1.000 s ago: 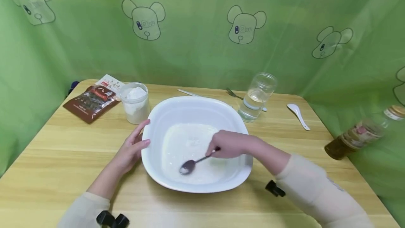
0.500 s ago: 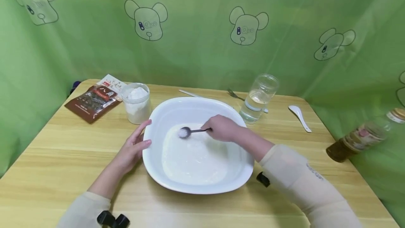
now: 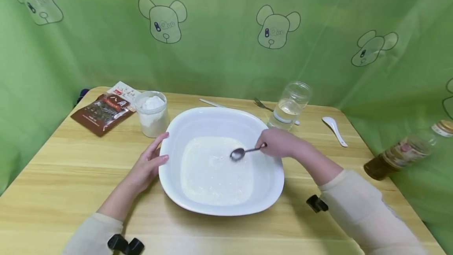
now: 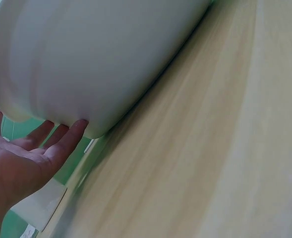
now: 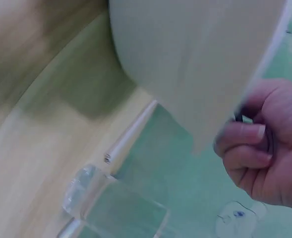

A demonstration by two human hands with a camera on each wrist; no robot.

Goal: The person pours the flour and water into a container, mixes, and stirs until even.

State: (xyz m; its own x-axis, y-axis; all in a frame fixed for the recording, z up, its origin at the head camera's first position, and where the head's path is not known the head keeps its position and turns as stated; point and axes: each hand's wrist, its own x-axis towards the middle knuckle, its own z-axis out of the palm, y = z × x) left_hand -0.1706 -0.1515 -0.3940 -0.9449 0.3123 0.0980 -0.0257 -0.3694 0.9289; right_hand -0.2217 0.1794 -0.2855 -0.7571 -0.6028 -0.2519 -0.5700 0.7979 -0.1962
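Note:
A white basin stands on the wooden table, its pale bottom shiny in spots. My right hand reaches over the basin's right rim and grips the handle of a metal spoon, whose bowl is over the basin's inside. Whether the spoon touches the bottom I cannot tell. In the right wrist view the basin wall hides most of the spoon, while curled fingers show beside it. My left hand rests against the basin's left side; in the left wrist view its fairly straight fingers touch the outer wall.
Behind the basin at left are a tub of white powder and a brown spice packet. A water jar, a fork and a white spoon lie to the right. A bottle of brown liquid leans at far right.
My right hand has swept the spoon from the front of the basin to the back left, then rightward to the basin's right part. The left hand has stayed in place.

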